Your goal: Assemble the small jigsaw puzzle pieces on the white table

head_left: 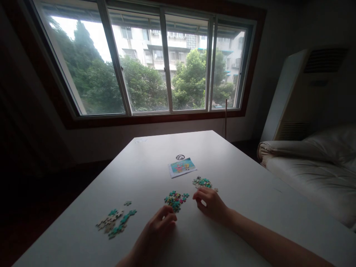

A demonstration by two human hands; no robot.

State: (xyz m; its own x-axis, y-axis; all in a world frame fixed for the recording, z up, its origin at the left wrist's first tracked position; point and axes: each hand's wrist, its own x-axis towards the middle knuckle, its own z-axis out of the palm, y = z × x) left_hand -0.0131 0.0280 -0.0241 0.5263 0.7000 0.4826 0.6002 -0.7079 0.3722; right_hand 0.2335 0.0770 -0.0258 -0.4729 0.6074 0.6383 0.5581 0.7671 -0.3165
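My left hand (162,222) is curled at the near edge of the middle heap of jigsaw pieces (175,200), which are teal with some pink and yellow. Its fingers are bent together, and whatever may be in them is hidden. My right hand (210,202) lies just in front of the right heap of jigsaw pieces (202,181). Thumb and fingers there are bent toward each other as in a pinch; I cannot make out anything between them. A third, looser heap of pieces (122,224) spreads to the left, some teal and some showing pale backs.
The white table (155,163) bears a colourful picture card (183,167) beyond the heaps, with a small round dark-and-white item (180,157) behind it. A clear scrap (141,140) lies at the far left corner. A pale sofa (300,178) stands to the right.
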